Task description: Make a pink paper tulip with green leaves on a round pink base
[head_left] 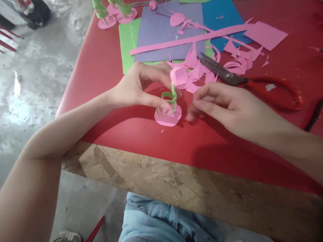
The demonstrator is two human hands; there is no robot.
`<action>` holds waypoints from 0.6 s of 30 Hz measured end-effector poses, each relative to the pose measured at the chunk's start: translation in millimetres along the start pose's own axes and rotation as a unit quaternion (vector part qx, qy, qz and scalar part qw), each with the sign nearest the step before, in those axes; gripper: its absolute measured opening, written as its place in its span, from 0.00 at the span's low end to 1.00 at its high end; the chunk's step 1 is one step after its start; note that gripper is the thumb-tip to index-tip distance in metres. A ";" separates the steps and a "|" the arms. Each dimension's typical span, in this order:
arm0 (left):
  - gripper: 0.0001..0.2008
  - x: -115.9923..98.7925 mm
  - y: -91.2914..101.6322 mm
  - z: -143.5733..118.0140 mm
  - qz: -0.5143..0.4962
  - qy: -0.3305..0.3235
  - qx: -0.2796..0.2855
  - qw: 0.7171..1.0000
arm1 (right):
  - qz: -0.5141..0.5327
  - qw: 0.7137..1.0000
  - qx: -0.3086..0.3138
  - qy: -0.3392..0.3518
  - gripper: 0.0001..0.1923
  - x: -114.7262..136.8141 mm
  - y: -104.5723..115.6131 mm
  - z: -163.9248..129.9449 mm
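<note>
A small paper flower with a pink bloom stands upright on a curled green paper stem. Its round pink paper base rests on the red tabletop near the wooden edge. My left hand curves around it from the left, the thumb pressing at the green curl over the base and the fingers behind the stem. Just to the right, my right hand hovers apart from the flower, its fingers loosely bent and nothing visible in them. Its lower fingertips are a little blurred.
Orange-handled scissors lie beyond my right hand, beside pink paper scraps. Behind are purple paper, blue paper, green paper and a long pink strip. Several similar paper pieces stand at the back left edge.
</note>
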State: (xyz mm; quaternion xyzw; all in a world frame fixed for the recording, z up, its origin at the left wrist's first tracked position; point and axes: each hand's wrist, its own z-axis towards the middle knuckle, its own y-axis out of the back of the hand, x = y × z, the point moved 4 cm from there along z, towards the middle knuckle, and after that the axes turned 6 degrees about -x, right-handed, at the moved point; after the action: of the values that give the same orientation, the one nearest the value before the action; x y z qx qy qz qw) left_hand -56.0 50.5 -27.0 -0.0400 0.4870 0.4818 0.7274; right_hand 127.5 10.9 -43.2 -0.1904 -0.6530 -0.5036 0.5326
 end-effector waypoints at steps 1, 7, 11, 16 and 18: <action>0.17 0.7 0.3 -0.2 -0.002 0.009 -0.003 1.000 | 0.006 1.000 0.001 -0.017 0.05 -1.2 -0.4 -0.7; 0.15 -1.6 -0.4 -1.6 -0.014 -0.010 0.004 1.000 | -0.213 0.975 -0.052 0.016 0.08 3.2 2.1 -3.4; 0.15 -0.9 -0.3 -2.1 -0.010 -0.026 0.001 1.000 | -0.296 0.953 -0.057 0.029 0.04 3.2 2.5 -4.7; 0.15 0.6 -0.7 -3.1 0.009 -0.028 0.011 1.000 | -0.147 0.987 -0.070 0.012 0.05 12.8 7.2 -6.5; 0.14 0.6 -0.6 -3.5 -0.001 -0.028 0.004 1.000 | -0.039 0.997 -0.060 -0.021 0.05 13.6 6.6 -6.1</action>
State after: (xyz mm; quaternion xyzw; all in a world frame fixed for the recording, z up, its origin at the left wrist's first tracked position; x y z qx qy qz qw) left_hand -57.9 48.8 -29.6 -0.0239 0.4681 0.4798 0.7417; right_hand 130.9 4.5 -28.5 -0.2072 -0.6394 -0.5583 0.4864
